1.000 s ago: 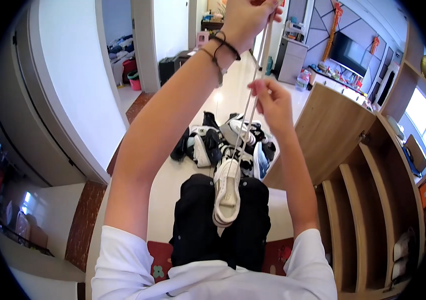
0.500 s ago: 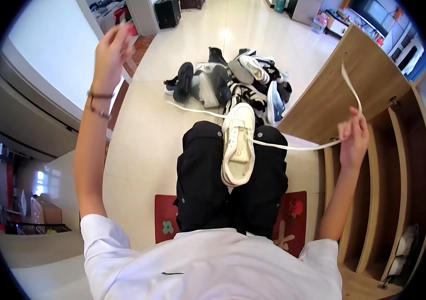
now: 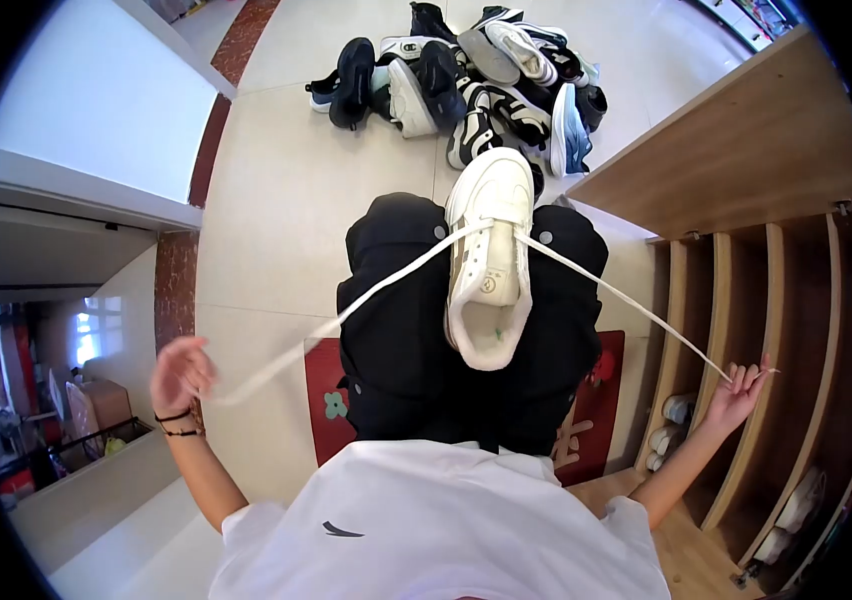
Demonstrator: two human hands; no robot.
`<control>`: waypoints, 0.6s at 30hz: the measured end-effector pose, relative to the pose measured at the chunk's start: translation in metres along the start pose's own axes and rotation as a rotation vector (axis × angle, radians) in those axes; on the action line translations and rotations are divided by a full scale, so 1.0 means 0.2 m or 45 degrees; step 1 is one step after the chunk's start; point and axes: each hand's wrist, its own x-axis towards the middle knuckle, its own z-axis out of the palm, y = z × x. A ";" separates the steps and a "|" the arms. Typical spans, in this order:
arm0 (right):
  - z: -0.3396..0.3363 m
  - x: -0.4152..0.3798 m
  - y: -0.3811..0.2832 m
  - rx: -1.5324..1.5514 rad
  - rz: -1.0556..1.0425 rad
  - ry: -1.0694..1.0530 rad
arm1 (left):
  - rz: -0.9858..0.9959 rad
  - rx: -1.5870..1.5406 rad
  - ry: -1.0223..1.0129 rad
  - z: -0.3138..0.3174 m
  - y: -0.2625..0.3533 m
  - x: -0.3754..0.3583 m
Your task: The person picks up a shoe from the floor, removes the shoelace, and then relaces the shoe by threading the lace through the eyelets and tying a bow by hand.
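Note:
A white sneaker (image 3: 492, 200) rests on my black-trousered thighs (image 3: 396, 300), toe pointing away from me. Its shoelace (image 3: 396, 275) passes through the front eyelets, with one long end running out to each side; the upper eyelets look unlaced. Out to the left, my left hand (image 3: 186, 375) has its fingers curled round the left end, which is blurred by motion close to the hand. On the right side, my right hand (image 3: 739, 395) pinches the other end, drawn straight from the shoe, and a short tip sticks out past the fingers.
A pile of mixed shoes (image 3: 466, 85) lies on the tiled floor ahead. To the right stands a wooden shoe cabinet (image 3: 721, 330) with its door (image 3: 736, 130) swung out and a few shoes inside. Under my legs is a red mat (image 3: 321, 430). A white door (image 3: 106, 100) is at left.
My left hand has come down from high on the left and now has the left lace end, which hung loose before. My right hand has moved lower and outward. The view has tilted down.

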 end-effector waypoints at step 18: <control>1.15 -0.41 0.58 -0.708 -0.001 -1.095 | 0.734 1.619 -0.043 1.26 -0.13 1.16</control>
